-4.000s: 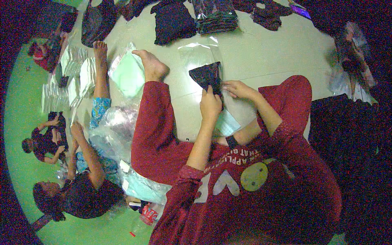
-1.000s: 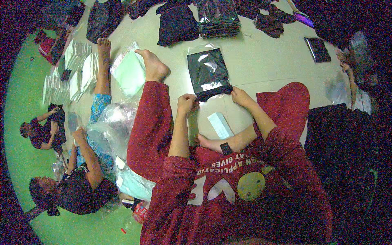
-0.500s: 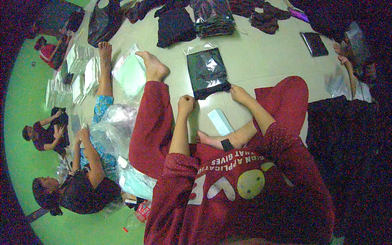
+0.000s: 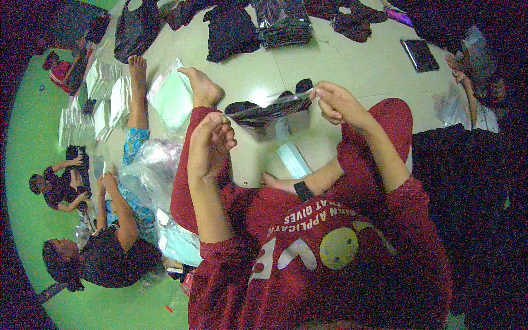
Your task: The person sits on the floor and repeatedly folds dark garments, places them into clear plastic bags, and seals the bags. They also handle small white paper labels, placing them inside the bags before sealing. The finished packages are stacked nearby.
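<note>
1. A clear plastic bag holding a dark folded garment (image 4: pixel 269 110) is lifted above the floor, pinched at its right end by the right hand (image 4: pixel 335 102); the left hand (image 4: pixel 212 137) is at its left end.
2. A stack of clear bagged dark garments (image 4: pixel 283 22) lies at the top.
3. Flat pale-green plastic packets (image 4: pixel 170 99) lie left of it.
4. White flat packets (image 4: pixel 104 104) sit in rows at far left.
</note>
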A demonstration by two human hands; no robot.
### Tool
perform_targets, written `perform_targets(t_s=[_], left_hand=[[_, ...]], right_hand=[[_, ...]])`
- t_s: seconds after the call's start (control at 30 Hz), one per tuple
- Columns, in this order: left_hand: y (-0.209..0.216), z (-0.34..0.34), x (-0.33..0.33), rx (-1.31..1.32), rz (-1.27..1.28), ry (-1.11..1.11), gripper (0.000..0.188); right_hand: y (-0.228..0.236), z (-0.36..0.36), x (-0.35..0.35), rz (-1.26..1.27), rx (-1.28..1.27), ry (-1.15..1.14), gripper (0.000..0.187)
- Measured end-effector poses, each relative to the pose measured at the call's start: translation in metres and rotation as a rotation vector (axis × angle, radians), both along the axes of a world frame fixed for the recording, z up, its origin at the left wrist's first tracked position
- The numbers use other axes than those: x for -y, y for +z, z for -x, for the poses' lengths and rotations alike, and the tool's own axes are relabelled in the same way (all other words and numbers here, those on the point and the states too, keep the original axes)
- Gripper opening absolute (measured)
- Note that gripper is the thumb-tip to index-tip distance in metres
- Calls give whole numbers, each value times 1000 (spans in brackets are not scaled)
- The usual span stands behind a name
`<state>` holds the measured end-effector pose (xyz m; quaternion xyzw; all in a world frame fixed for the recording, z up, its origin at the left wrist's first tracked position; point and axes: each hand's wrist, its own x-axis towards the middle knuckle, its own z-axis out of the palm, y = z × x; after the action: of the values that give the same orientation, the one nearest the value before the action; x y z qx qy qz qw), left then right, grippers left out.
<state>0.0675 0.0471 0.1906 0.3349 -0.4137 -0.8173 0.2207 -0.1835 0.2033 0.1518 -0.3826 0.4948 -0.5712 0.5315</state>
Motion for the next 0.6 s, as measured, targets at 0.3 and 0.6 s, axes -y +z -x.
perform_targets(t_s=[0.3,0.6], left_hand=[[-5,48,35,-17,-102,106,18],[-86,10,31,474,462,-178,14]], right_hand=[[20,10,36,-28,50,-133,25],[-105,15,42,-256,-473,-23,33]])
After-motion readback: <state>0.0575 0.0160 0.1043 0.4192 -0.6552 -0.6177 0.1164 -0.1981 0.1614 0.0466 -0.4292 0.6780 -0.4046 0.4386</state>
